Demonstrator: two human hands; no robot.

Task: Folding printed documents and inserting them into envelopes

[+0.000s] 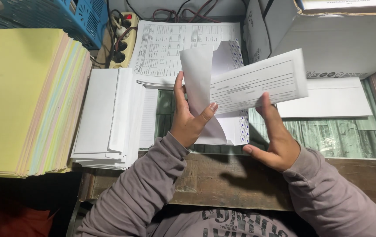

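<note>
While the left hand [187, 120] pinches an open white paper envelope [214, 94] between thumb and fingers, the right hand [273, 140] grips a folded white printed form [258, 81] at its mouth — both held above the wooden desk's [223, 180] front edge, near a stack of white envelopes [109, 118].

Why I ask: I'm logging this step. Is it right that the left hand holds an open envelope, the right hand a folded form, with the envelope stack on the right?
Nearly. In the head view the envelope stack lies on the left, beside the left hand holding the open envelope; the right hand holds the folded form.
</note>
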